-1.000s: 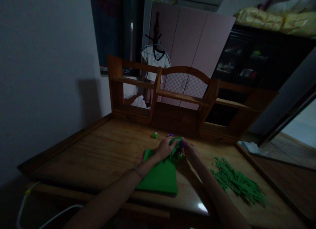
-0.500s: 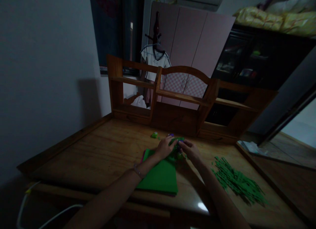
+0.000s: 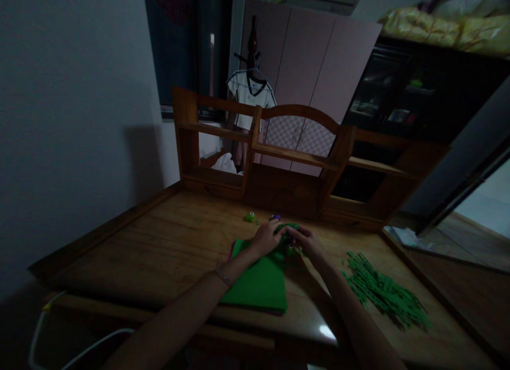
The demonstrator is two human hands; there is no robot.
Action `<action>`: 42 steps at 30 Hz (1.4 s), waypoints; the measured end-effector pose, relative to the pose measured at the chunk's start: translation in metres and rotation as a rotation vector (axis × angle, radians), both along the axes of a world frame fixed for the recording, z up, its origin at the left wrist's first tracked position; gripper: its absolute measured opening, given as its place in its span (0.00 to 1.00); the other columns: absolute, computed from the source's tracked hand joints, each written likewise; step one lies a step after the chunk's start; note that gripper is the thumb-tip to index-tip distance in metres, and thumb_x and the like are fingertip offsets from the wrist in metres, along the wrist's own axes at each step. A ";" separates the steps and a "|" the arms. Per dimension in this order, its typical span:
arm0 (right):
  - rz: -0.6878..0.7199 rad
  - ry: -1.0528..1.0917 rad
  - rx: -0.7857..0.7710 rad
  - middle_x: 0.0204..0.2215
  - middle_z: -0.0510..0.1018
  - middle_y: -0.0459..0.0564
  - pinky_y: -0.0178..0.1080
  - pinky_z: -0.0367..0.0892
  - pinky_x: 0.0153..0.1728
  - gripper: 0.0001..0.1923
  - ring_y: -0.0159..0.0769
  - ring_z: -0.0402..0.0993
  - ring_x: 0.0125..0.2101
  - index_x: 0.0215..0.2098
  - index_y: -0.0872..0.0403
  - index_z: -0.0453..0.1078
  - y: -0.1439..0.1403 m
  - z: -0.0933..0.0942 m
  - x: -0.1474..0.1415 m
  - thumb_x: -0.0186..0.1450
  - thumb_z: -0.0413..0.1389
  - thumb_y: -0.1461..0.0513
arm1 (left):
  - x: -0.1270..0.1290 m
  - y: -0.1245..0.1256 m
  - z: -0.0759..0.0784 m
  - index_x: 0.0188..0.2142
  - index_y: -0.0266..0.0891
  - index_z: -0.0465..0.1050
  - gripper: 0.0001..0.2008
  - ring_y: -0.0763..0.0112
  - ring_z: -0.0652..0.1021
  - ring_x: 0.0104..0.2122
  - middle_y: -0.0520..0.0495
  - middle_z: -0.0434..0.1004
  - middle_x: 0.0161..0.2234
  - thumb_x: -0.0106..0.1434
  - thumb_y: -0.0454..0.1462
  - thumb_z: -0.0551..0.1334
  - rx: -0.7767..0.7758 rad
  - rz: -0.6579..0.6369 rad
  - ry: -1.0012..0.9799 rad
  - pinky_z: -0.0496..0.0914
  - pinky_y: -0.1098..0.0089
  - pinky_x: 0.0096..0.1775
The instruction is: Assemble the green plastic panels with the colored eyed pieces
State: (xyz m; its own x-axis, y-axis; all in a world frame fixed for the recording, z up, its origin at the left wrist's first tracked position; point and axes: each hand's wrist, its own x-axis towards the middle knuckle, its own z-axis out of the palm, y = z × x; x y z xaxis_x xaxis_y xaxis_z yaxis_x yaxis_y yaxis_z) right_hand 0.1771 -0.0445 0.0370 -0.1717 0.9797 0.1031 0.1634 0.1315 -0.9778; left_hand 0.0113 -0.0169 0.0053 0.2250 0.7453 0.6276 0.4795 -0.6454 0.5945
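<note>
My left hand (image 3: 266, 238) reaches over the far edge of a stack of green sheets (image 3: 258, 287), its fingers closed around a small green bundle (image 3: 291, 226). My right hand (image 3: 309, 243) meets it from the other side, thumb and fingers pinched together at the same spot. What lies between the right fingertips is too dark and small to make out. Just below the fingers sits a small green piece with a round eye (image 3: 290, 249). A purple piece (image 3: 274, 217) lies behind the left hand. Farther left stands a green frog-like piece with a white eye (image 3: 249, 217).
A loose heap of thin green strips (image 3: 384, 295) covers the right of the wooden desk (image 3: 159, 242). A wooden shelf unit (image 3: 287, 186) rises along the back edge. A white cable (image 3: 99, 341) hangs at the front left.
The right fingertips have shifted slightly at the bundle, and the purple bit seen at them before is now hidden. The left hand stays nearly in place.
</note>
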 end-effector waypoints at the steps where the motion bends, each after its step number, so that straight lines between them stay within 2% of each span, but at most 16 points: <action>1: -0.007 -0.011 -0.004 0.21 0.68 0.45 0.30 0.49 0.18 0.19 0.28 0.59 0.19 0.33 0.55 0.72 0.000 0.000 0.000 0.56 0.58 0.47 | 0.000 0.000 0.000 0.45 0.36 0.72 0.17 0.63 0.73 0.48 0.41 0.74 0.46 0.64 0.43 0.53 0.004 -0.005 0.008 0.65 0.64 0.51; 14: -0.025 -0.008 -0.012 0.20 0.68 0.45 0.32 0.47 0.19 0.21 0.28 0.57 0.19 0.33 0.55 0.74 0.001 -0.002 0.001 0.53 0.60 0.46 | 0.000 -0.004 0.002 0.46 0.38 0.71 0.15 0.63 0.73 0.48 0.42 0.74 0.46 0.64 0.41 0.54 -0.004 -0.011 0.020 0.66 0.63 0.51; 24: -0.011 -0.003 0.019 0.21 0.68 0.44 0.31 0.49 0.20 0.18 0.27 0.57 0.20 0.33 0.55 0.74 -0.004 0.002 0.001 0.55 0.60 0.49 | 0.000 -0.002 -0.001 0.46 0.37 0.72 0.16 0.63 0.72 0.48 0.41 0.73 0.48 0.64 0.42 0.54 -0.007 -0.020 0.020 0.65 0.62 0.52; 31: -0.004 0.054 -0.034 0.19 0.67 0.44 0.31 0.51 0.20 0.21 0.29 0.60 0.20 0.32 0.56 0.74 0.004 -0.005 -0.001 0.52 0.60 0.46 | 0.000 -0.001 -0.001 0.46 0.34 0.71 0.18 0.63 0.72 0.49 0.40 0.73 0.48 0.64 0.43 0.54 -0.031 0.010 -0.014 0.65 0.63 0.52; 38: 0.037 0.151 -0.059 0.29 0.73 0.47 0.31 0.58 0.24 0.21 0.30 0.65 0.24 0.37 0.54 0.73 0.002 -0.005 -0.004 0.52 0.61 0.48 | 0.000 -0.003 0.002 0.44 0.36 0.72 0.17 0.63 0.73 0.47 0.41 0.74 0.46 0.64 0.44 0.54 -0.030 0.011 -0.044 0.65 0.63 0.51; 42: -0.016 0.170 -0.097 0.27 0.74 0.48 0.32 0.58 0.23 0.23 0.31 0.65 0.24 0.35 0.55 0.72 0.003 -0.004 -0.005 0.50 0.62 0.46 | 0.001 -0.003 0.002 0.45 0.37 0.72 0.17 0.63 0.73 0.47 0.41 0.74 0.46 0.64 0.44 0.54 -0.031 0.007 -0.051 0.65 0.63 0.51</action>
State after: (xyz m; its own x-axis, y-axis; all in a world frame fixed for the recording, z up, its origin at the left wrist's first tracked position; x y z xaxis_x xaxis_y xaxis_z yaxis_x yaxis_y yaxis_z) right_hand 0.1723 -0.0418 0.0325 -0.1446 0.9889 0.0343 -0.0044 0.0341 -0.9994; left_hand 0.0127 -0.0203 0.0075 0.1879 0.7660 0.6148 0.4522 -0.6231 0.6382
